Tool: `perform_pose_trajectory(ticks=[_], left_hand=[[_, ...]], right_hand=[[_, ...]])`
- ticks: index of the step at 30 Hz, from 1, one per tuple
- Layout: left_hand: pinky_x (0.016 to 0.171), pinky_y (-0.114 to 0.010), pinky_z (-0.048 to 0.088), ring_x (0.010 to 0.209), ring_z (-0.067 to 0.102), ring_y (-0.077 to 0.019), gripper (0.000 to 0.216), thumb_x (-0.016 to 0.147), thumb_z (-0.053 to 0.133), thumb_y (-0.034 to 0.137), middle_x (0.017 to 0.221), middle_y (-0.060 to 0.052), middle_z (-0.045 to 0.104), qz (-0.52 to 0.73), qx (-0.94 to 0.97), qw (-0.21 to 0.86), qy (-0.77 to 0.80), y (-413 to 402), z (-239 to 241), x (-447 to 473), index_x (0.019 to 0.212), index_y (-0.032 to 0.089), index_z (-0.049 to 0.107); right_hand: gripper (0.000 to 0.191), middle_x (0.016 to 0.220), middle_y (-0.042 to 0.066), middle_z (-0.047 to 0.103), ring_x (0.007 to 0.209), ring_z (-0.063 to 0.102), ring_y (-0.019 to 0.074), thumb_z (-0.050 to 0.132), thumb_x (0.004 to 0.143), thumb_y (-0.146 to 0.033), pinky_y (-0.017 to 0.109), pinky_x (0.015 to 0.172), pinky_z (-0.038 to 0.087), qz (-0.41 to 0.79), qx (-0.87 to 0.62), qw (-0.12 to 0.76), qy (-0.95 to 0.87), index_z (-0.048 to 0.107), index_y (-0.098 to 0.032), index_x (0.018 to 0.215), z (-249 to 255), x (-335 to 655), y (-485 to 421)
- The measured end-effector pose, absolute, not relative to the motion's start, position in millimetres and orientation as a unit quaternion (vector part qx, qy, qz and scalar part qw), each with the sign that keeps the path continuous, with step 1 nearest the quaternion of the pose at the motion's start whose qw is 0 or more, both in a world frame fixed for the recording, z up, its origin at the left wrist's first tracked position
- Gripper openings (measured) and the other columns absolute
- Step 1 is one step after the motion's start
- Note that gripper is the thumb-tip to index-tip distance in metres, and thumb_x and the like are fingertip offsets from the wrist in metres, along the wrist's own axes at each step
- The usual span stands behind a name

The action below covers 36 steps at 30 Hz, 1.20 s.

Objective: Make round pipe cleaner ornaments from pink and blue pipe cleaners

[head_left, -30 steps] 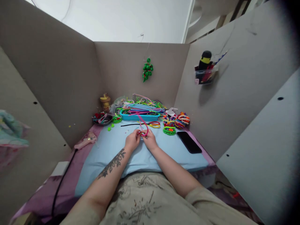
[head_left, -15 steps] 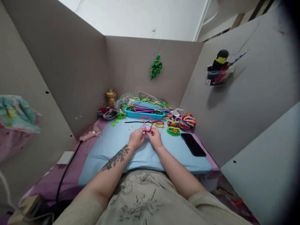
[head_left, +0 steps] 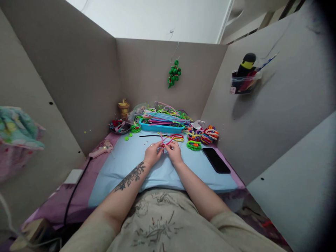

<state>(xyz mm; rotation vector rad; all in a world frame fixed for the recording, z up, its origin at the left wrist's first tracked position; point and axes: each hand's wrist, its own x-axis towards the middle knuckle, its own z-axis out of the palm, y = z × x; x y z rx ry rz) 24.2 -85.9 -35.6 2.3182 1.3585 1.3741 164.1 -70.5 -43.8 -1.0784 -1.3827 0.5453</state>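
Observation:
Pink pipe cleaners (head_left: 168,141) cross each other between my two hands, above the light blue cloth. My left hand (head_left: 153,154) pinches them from the left with bent fingers. From the right, my right hand (head_left: 173,152) also has its fingertips closed on them. A small reddish part shows between the fingertips, too small to make out. Just beyond the hands lie a black pipe cleaner (head_left: 151,135) and some bent red and yellow pipe cleaners (head_left: 177,138).
A blue tray (head_left: 161,127) heaped with pipe cleaners stands at the back. Colourful woven pieces (head_left: 193,145) and a phone (head_left: 215,160) lie to the right. Left are a dark bowl (head_left: 123,130) and a pink glue gun (head_left: 101,150) with its cord. Grey panels enclose the table.
The rounded pink loop above my fingers has become crossed, straighter strands, with an end now pointing down below the fingertips. My hands stay in nearly the same place.

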Motion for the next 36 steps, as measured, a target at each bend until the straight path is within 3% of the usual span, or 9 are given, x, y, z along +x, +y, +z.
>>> perform_pose_trajectory(ticks=[7,14,21,29,36], left_hand=[[0.066,-0.025,0.05,0.081,0.066,-0.0167,0.029,0.078,0.057,0.023,0.091,-0.006,0.07,0.505,0.715,0.239,0.42,-73,-46,25,0.106,0.018,0.061],[0.067,-0.027,0.051,0.076,0.066,-0.017,0.022,0.075,0.058,0.023,0.085,-0.006,0.071,0.527,0.699,0.234,0.423,-78,-43,24,0.096,0.018,0.065],[0.067,-0.028,0.053,0.075,0.066,-0.0173,0.024,0.074,0.057,0.02,0.088,-0.009,0.07,0.562,0.644,0.33,0.401,-73,-43,24,0.097,0.014,0.063],[0.068,-0.028,0.052,0.077,0.066,-0.018,0.019,0.073,0.059,0.021,0.086,-0.008,0.07,0.562,0.643,0.327,0.405,-75,-41,26,0.089,0.014,0.065],[0.067,-0.026,0.05,0.075,0.065,-0.0158,0.017,0.074,0.06,0.025,0.083,-0.004,0.07,0.528,0.695,0.229,0.431,-79,-44,25,0.089,0.018,0.064]], right_hand=[[0.017,0.078,0.001,0.045,0.07,0.047,0.014,0.061,0.07,-0.033,0.027,0.066,0.04,0.256,-0.458,0.602,-0.602,0.059,-0.018,0.062,-43,163,-70],[0.024,0.071,-0.002,0.047,0.07,0.047,0.0132,0.06,0.073,-0.037,0.027,0.072,0.038,0.272,-0.434,0.611,-0.604,0.055,-0.018,0.06,-43,166,-69],[0.023,0.074,0.0,0.05,0.073,0.05,0.0143,0.061,0.072,-0.038,0.028,0.075,0.039,0.297,-0.421,0.602,-0.611,0.058,-0.017,0.061,-46,165,-66],[0.029,0.066,-0.003,0.046,0.064,0.046,0.0126,0.062,0.07,-0.041,0.027,0.067,0.038,0.284,-0.459,0.604,-0.587,0.052,-0.018,0.054,-54,167,-61],[0.03,0.063,-0.001,0.047,0.065,0.046,0.0138,0.061,0.07,-0.04,0.027,0.066,0.038,0.285,-0.462,0.591,-0.596,0.051,-0.018,0.053,-53,164,-61]])
